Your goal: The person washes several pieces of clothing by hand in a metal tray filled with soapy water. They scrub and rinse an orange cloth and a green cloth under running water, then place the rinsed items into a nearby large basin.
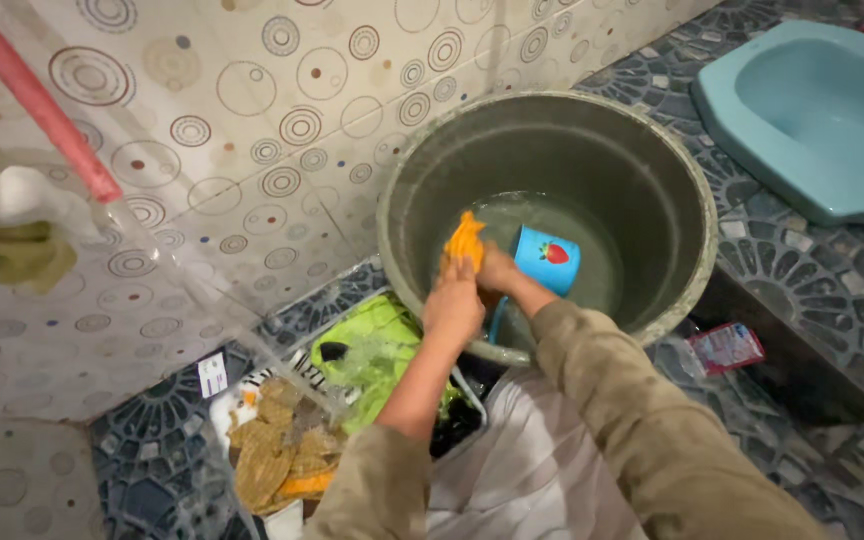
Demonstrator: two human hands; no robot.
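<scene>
Over the water in the grey tub (672, 190), both the left hand (454, 305) and right hand (497, 270) have fingers clamped on an orange cloth (466, 240), its long axis upright, top pointing toward the tiled wall (252, 130), beside a blue cup (547, 260).

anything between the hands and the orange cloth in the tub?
Nothing visible. The left hand and right hand both already touch the orange cloth over the water in the grey tub. The blue cup sits just beside the right hand, not between.
</scene>
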